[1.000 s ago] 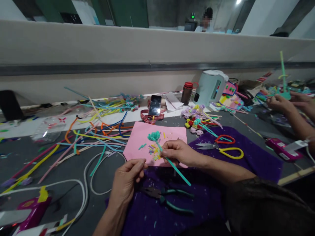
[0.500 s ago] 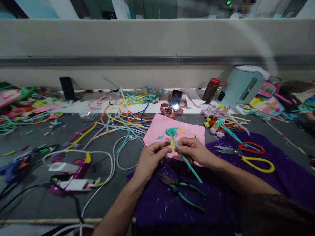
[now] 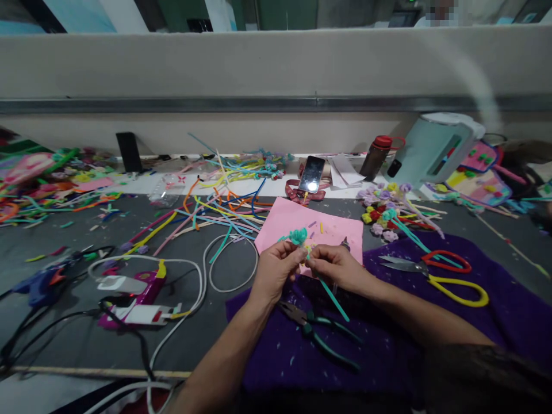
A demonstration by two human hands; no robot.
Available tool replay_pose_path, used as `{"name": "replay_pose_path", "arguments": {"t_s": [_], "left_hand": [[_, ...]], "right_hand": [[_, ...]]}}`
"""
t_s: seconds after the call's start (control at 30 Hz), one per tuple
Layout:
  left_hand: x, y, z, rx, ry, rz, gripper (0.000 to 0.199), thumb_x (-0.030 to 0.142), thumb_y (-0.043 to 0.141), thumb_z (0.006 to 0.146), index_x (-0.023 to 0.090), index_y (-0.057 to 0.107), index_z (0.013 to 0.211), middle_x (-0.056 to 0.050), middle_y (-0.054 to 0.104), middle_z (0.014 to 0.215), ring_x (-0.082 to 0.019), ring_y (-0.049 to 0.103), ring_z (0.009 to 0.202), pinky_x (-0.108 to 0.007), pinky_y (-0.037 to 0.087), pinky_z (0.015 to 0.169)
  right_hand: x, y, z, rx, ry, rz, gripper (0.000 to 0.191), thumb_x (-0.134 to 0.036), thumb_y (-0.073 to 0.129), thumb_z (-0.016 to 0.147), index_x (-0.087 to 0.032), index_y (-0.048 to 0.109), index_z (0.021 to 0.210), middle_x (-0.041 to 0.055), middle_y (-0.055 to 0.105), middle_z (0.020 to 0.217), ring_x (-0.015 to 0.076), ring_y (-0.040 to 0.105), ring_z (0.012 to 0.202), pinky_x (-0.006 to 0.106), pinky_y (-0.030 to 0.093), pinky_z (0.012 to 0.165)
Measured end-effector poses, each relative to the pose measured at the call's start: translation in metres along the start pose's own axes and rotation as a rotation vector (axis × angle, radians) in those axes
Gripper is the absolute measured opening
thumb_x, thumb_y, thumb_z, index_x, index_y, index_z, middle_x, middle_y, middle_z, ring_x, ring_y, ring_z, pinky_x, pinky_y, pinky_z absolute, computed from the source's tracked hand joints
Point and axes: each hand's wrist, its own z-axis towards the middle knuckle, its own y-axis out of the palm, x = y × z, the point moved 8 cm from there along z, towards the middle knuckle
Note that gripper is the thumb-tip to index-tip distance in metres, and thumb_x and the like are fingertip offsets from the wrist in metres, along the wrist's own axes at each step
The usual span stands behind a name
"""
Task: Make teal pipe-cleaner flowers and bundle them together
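Observation:
Between my two hands is a teal pipe-cleaner flower point(image 3: 297, 236), held over a pink foam sheet point(image 3: 276, 221). My left hand point(image 3: 280, 265) pinches it just under the curled head. My right hand point(image 3: 335, 263) is closed on the stem, whose lower end slants out below the fingers to the right. Small yellow and purple clippings lie on the pink sheet. Below my hands, green-handled pliers point(image 3: 321, 333) rest on a purple cloth point(image 3: 379, 345). Scissors point(image 3: 435, 273) with one red and one yellow handle lie right of my right forearm.
Loose pipe cleaners point(image 3: 224, 210) spread across the left middle. At left are a blue glue gun point(image 3: 41, 286), a magenta-and-white device point(image 3: 133, 299) and looping white cable. A phone point(image 3: 312, 173), a bottle point(image 3: 376, 158), a kettle point(image 3: 446, 149) and finished flowers point(image 3: 383, 210) stand or lie behind.
The flower head has tipped over to the left, and my left hand has come up closer beneath it. My right hand stays on the stem. The whole view has shifted slightly.

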Motion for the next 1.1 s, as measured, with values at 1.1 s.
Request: {"name": "replay_pose_path", "arguments": {"t_s": [1.1], "left_hand": [[0.012, -0.047, -0.028, 0.112, 0.055, -0.031, 0.019, 0.031, 0.060, 0.074, 0.012, 0.061, 0.075, -0.001, 0.060, 0.060, -0.004, 0.045, 0.039, -0.014, 0.030, 0.034]], "right_hand": [[0.002, -0.056, 0.007, 0.210, 0.017, 0.290, 0.021, -0.033, 0.058, 0.076, -0.016, 0.052, 0.064, -0.0047, 0.051, 0.055, 0.0048, 0.035, 0.038, 0.018, 0.028, 0.036]]}}
